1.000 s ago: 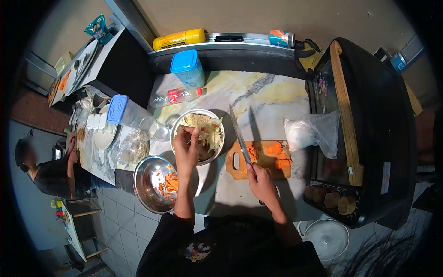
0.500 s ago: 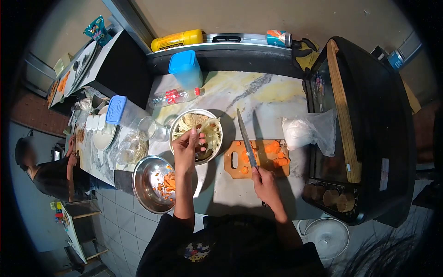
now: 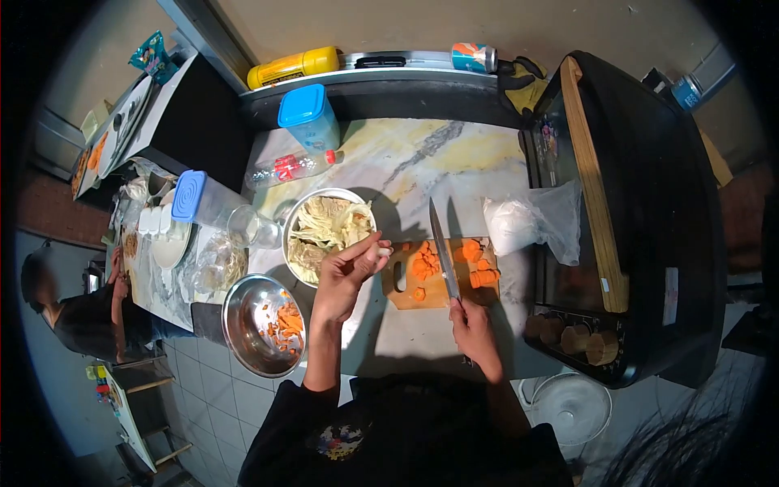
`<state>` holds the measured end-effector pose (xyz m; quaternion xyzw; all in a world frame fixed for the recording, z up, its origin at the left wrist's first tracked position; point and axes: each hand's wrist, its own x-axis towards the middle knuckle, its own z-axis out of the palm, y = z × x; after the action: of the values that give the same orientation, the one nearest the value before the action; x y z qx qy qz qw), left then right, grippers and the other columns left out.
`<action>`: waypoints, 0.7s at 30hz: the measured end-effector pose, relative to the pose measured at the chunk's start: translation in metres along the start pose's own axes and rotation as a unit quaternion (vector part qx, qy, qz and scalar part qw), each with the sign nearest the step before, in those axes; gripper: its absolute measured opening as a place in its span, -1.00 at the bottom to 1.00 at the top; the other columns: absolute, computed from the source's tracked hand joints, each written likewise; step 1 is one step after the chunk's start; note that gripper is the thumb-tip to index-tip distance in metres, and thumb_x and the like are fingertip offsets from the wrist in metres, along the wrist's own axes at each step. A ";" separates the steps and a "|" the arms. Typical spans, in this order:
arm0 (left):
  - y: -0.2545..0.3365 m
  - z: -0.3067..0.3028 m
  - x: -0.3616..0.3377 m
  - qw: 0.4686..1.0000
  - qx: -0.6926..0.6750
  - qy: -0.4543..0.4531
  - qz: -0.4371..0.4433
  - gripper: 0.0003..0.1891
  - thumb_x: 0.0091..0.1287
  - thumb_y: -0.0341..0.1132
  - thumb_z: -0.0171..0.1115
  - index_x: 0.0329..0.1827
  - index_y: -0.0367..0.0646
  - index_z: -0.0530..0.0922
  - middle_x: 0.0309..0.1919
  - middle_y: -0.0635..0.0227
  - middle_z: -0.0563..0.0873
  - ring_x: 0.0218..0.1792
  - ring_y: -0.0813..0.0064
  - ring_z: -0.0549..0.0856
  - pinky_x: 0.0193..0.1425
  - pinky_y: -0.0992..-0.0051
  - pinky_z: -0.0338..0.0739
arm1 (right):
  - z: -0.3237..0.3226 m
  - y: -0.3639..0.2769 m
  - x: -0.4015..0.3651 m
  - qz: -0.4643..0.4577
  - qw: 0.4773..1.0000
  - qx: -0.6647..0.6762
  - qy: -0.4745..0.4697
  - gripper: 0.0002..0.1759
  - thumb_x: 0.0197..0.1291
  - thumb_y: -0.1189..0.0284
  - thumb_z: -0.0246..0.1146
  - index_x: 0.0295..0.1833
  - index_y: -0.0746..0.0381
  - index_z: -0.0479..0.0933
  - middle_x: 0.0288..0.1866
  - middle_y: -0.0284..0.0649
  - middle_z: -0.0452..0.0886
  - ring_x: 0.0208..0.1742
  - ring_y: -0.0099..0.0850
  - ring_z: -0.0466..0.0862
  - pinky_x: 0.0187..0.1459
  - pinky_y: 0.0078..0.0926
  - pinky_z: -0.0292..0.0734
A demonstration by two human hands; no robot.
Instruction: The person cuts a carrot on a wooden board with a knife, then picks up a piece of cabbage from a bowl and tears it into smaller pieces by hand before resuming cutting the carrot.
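My right hand (image 3: 475, 331) grips the handle of a long kitchen knife (image 3: 441, 239), its blade pointing away from me over the cutting board (image 3: 430, 299). Carrot pieces (image 3: 425, 261) lie on the board on both sides of the blade. My left hand (image 3: 349, 276) is raised between the board and a white bowl of cabbage leaves (image 3: 323, 223), partly covering the bowl. Its thumb and fingers are pinched together, with a small pale bit at the tips that I cannot make out. Left of that forearm, a steel bowl (image 3: 235, 337) holds carrot peelings (image 3: 284, 325).
A bag of white powder (image 3: 513, 226) lies beside a black oven (image 3: 649, 219) on the right. Behind the bowls are a plastic bottle (image 3: 288, 168), a blue-lidded container (image 3: 308, 118) and a clear cup (image 3: 253, 227). Another person (image 3: 85, 312) stands far left.
My left hand has moved from over the cabbage bowl toward the board, its fingers now pinched at the bowl's right edge. The knife stays over the board. The view has shifted slightly.
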<state>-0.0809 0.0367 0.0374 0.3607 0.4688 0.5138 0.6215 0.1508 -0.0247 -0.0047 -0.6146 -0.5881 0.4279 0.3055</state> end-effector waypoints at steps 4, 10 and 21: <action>-0.005 0.008 -0.003 1.000 0.017 -0.013 0.021 -0.62 0.33 -0.49 0.24 0.21 -0.29 0.51 0.01 0.15 0.67 -0.03 0.50 0.67 0.14 0.49 0.60 | -0.007 0.011 -0.007 0.057 0.998 0.023 -0.010 -0.66 0.38 0.35 0.05 -0.39 0.38 0.41 -0.58 0.13 0.44 -0.50 0.11 0.50 -0.44 -0.11 0.31; -0.005 0.017 -0.006 0.994 0.091 -0.021 0.065 -0.61 0.32 -0.57 0.22 0.22 -0.32 0.45 -0.03 0.24 0.62 -0.06 0.53 0.68 0.08 0.54 0.59 | -0.009 0.022 -0.017 0.087 0.996 0.026 0.002 -0.65 0.40 0.34 0.03 -0.34 0.41 0.43 -0.55 0.13 0.45 -0.50 0.08 0.50 -0.43 -0.15 0.34; 0.010 -0.023 0.006 0.965 0.169 0.140 0.142 -0.71 0.39 -0.41 0.21 0.12 -0.31 0.50 -0.30 0.40 0.66 -0.23 0.64 0.63 -0.11 0.61 0.52 | -0.012 0.002 -0.014 0.146 0.986 0.053 -0.055 -0.64 0.43 0.32 0.01 -0.32 0.38 0.45 -0.60 -0.08 0.47 -0.63 -0.26 0.53 -0.53 -0.32 0.39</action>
<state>-0.1056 0.0436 0.0385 0.4478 0.5752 0.5553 0.4004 0.1633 -0.0371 0.0011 -0.6527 -0.4840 0.5316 0.2391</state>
